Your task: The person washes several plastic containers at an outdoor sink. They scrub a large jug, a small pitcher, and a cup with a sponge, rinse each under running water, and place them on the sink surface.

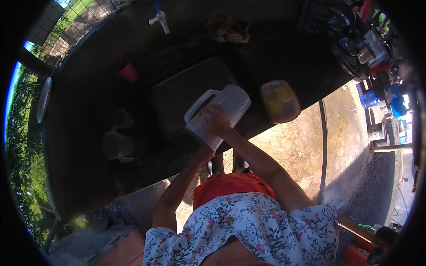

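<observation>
A translucent white plastic pitcher (237, 101) with a long side handle lies tilted over the dark counter in front of me. My left hand (207, 152) grips its near end; its fingers are mostly hidden by the pitcher. Against the pitcher's side, next to the handle, my right hand (215, 119) is closed with bent fingers. A small yellow thing shows at its fingertips, too little of it to tell the kind. To the right, a rounded clear tub (290, 111) near the counter's edge has yellow pieces inside.
Beyond the pitcher is a dark rectangular slab or basin (177, 88). A pink cup (128, 71) and a white tap (159, 21) are farther back. On the left sit pale mugs (117, 145). Stacked pans and dishes (350, 44) crowd the far right.
</observation>
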`<state>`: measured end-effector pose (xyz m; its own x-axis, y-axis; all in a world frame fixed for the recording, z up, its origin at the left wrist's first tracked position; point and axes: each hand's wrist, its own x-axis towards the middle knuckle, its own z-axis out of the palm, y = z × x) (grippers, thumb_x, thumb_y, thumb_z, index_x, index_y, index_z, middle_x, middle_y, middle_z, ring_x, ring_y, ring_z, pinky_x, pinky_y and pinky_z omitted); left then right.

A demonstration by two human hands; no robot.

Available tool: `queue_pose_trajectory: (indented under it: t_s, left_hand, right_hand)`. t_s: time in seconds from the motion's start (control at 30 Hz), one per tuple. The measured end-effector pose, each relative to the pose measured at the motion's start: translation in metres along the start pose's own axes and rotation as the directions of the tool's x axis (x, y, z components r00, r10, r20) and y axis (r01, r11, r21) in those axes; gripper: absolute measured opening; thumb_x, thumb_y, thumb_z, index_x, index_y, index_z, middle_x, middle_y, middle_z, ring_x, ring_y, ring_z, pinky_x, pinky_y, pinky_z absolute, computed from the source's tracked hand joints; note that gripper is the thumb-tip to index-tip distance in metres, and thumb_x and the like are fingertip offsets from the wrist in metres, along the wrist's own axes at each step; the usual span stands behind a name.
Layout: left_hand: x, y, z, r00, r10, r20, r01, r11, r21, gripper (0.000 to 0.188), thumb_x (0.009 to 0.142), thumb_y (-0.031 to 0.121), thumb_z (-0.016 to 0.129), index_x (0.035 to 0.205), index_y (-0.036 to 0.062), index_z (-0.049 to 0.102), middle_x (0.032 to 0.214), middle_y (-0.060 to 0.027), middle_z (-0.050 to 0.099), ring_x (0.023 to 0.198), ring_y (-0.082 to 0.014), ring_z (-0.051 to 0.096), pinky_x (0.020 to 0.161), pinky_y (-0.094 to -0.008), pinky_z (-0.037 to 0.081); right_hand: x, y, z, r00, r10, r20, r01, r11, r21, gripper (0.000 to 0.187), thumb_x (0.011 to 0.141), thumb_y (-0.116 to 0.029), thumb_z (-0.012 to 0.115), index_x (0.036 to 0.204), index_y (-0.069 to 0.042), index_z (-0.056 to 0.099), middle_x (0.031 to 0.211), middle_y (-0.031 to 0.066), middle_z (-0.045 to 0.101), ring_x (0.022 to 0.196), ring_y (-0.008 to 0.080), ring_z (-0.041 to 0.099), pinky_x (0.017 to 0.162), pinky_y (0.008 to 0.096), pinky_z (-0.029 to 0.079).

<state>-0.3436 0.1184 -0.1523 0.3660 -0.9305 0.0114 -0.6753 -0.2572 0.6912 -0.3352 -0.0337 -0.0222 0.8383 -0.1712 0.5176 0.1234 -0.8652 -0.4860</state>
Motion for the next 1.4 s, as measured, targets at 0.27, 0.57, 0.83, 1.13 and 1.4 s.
queue_pose_trajectory:
  t_s: [0.27,0.57,0.83,1.13,1.4]
  left_hand:
    - [-0.018,0.086,-0.137,0.893,-0.199,0.403,0.210,0.977,0.016,0.038,0.074,0.015,0.064,0.109,0.0024,0.056,0.086,-0.0175,0.063,0.083,-0.0315,0.062,0.078,-0.0435,0.047]
    - [0.095,0.048,-0.160,0.949,-0.238,0.205,0.307,0.845,-0.438,0.045,0.065,0.005,0.064,0.109,0.0015,0.055,0.097,-0.0100,0.057,0.090,-0.0199,0.057,0.082,-0.0317,0.046]
    - [0.087,0.034,-0.142,0.929,-0.368,-0.030,0.179,0.518,-0.836,0.049,0.059,-0.005,0.053,0.108,-0.0003,0.053,0.116,-0.0115,0.051,0.102,-0.0253,0.055,0.086,-0.0394,0.048]
    - [0.130,0.088,-0.128,0.863,-0.488,-0.130,-0.089,0.106,-0.990,0.052,0.061,-0.003,0.049,0.113,-0.0001,0.041,0.134,-0.0147,0.034,0.117,-0.0383,0.045,0.088,-0.0607,0.046]
    - [0.158,0.083,-0.105,0.811,-0.571,-0.123,-0.154,-0.006,-0.988,0.049,0.061,-0.002,0.050,0.109,0.0029,0.044,0.126,-0.0121,0.042,0.113,-0.0403,0.047,0.080,-0.0634,0.049]
  right_hand:
    - [-0.017,0.024,0.001,0.992,-0.090,-0.084,0.070,0.974,-0.215,0.007,0.072,-0.010,0.059,0.076,-0.004,0.061,0.086,0.0075,0.059,0.091,0.0246,0.056,0.081,0.0384,0.043]
    - [-0.032,0.027,-0.027,0.981,-0.081,-0.174,0.045,0.979,-0.201,0.009,0.073,-0.013,0.060,0.081,-0.010,0.063,0.093,0.0042,0.059,0.093,0.0245,0.054,0.080,0.0356,0.042]
    - [-0.057,0.144,-0.108,0.877,0.288,-0.385,-0.392,0.892,-0.225,0.013,0.078,-0.008,0.059,0.088,-0.012,0.065,0.096,0.0059,0.058,0.091,0.0288,0.053,0.078,0.0386,0.044]
    - [-0.115,0.249,-0.161,0.921,0.361,-0.148,-0.386,0.783,-0.488,0.026,0.076,-0.011,0.059,0.101,-0.014,0.061,0.101,0.0106,0.057,0.100,0.0351,0.051,0.084,0.0471,0.043]
    - [-0.080,0.298,-0.150,0.966,0.232,0.113,-0.168,0.899,-0.404,0.033,0.076,-0.014,0.059,0.108,-0.015,0.058,0.108,0.0111,0.054,0.107,0.0329,0.048,0.091,0.0457,0.040]
